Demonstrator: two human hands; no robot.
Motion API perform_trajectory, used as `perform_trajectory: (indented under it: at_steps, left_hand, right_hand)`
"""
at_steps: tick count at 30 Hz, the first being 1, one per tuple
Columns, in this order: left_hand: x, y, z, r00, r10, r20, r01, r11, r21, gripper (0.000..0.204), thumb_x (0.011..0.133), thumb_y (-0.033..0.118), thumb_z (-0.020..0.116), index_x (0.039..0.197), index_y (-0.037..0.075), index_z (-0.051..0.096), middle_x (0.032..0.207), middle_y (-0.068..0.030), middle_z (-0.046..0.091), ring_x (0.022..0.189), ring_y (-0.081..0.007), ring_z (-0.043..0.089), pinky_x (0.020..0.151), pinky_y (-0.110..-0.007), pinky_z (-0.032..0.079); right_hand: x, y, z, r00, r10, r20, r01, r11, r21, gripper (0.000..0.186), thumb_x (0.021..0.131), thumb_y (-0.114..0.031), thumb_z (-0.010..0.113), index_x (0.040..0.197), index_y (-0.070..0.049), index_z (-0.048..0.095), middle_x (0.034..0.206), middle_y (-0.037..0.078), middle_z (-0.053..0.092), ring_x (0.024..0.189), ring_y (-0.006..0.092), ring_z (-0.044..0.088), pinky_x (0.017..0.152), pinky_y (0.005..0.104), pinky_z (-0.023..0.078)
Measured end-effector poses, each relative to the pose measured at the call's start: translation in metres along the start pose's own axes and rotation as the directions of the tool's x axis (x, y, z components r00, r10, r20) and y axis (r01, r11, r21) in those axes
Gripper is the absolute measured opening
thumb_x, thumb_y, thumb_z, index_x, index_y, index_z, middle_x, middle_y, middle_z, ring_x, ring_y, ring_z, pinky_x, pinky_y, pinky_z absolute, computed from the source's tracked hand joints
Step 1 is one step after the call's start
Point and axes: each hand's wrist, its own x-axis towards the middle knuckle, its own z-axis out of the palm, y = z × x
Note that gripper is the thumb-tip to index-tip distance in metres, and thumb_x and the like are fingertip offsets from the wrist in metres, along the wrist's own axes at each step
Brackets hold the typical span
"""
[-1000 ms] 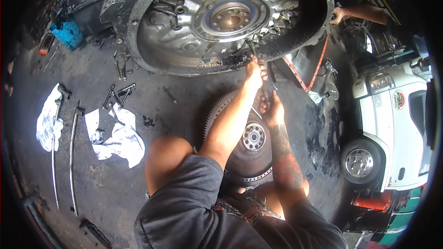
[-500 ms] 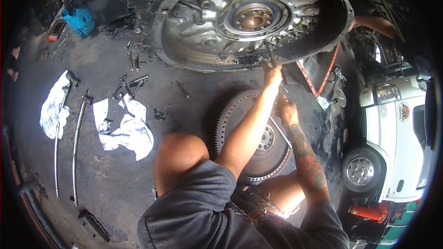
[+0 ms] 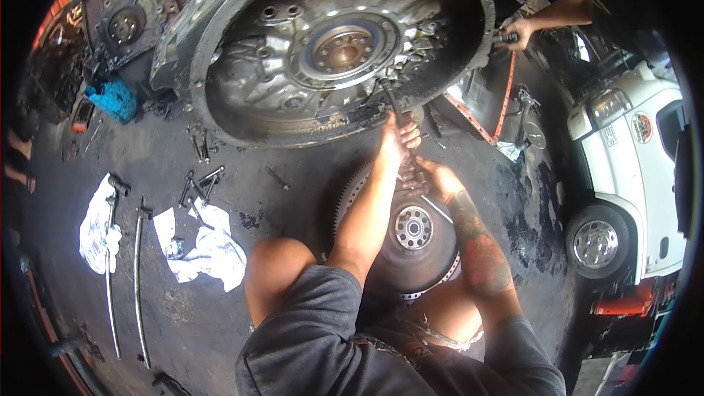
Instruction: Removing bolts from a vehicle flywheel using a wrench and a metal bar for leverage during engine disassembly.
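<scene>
My left hand [image 3: 397, 139] is closed around a slim dark bar tool [image 3: 394, 100], whose far tip reaches bolts inside the big bell housing [image 3: 213, 114]. Close below it, my right hand [image 3: 439, 179] is closed at the tool's lower end, where fingers and motion blur hide the handle. The housing stands tilted in front of me, with a round bronze-coloured hub [image 3: 343, 53] at its centre. Under my forearms a toothed flywheel [image 3: 392, 268] lies on the floor between my legs.
Loose bolts [image 3: 211, 180], white rags [image 3: 220, 257] and two long metal bars [image 3: 139, 286] lie at left. Beyond is a blue plastic container [image 3: 114, 101]. Another person's hand [image 3: 521, 32] grips something dark by the housing's right rim. A white truck [image 3: 623, 183] stands at right.
The view has shifted, so the housing appears farther left and lower. My hands stay on the bar tool, with the right one nearer the left. The other person's hand shows more fully.
</scene>
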Motion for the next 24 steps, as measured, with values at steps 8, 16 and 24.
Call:
perform_trajectory:
  at_steps: [8, 16, 24]
  left_hand:
    - [-0.002, -0.015, 0.028, 0.773, 0.231, -0.591, 0.036, 0.914, 0.404, 0.04, 0.093, 0.047, 0.039, 0.091, 0.009, 0.051, 0.061, -0.0034, 0.048, 0.047, -0.015, 0.047, 0.042, -0.029, 0.037]
    - [-0.003, -0.027, 0.013, 0.695, 0.53, -0.487, 0.03, 0.655, 0.755, 0.018, 0.085, 0.028, 0.056, 0.088, 0.011, 0.049, 0.064, -0.0013, 0.048, 0.05, -0.0154, 0.047, 0.045, -0.032, 0.041]
    - [0.006, -0.019, 0.049, 0.617, 0.317, -0.72, 0.203, 0.82, 0.535, 0.038, 0.089, 0.05, 0.044, 0.076, 0.014, 0.046, 0.057, 0.0032, 0.038, 0.045, -0.0114, 0.034, 0.045, -0.032, 0.031]
  right_hand:
    - [0.009, 0.012, -0.011, 0.951, -0.176, -0.255, 0.08, 0.935, -0.346, 0.03, 0.089, -0.028, 0.054, 0.092, 0.0, 0.061, 0.085, 0.016, 0.065, 0.07, 0.0297, 0.063, 0.063, 0.042, 0.05]
    - [0.02, 0.018, 0.033, 0.617, -0.71, -0.341, -0.243, 0.24, -0.94, 0.024, 0.073, -0.02, 0.065, 0.082, 0.002, 0.059, 0.076, 0.026, 0.062, 0.077, 0.0399, 0.063, 0.071, 0.0444, 0.05]
    - [0.026, 0.028, 0.002, 0.711, -0.664, -0.234, -0.021, 0.312, -0.95, 0.033, 0.077, -0.018, 0.062, 0.097, 0.006, 0.053, 0.084, 0.025, 0.061, 0.084, 0.0356, 0.062, 0.071, 0.0428, 0.05]
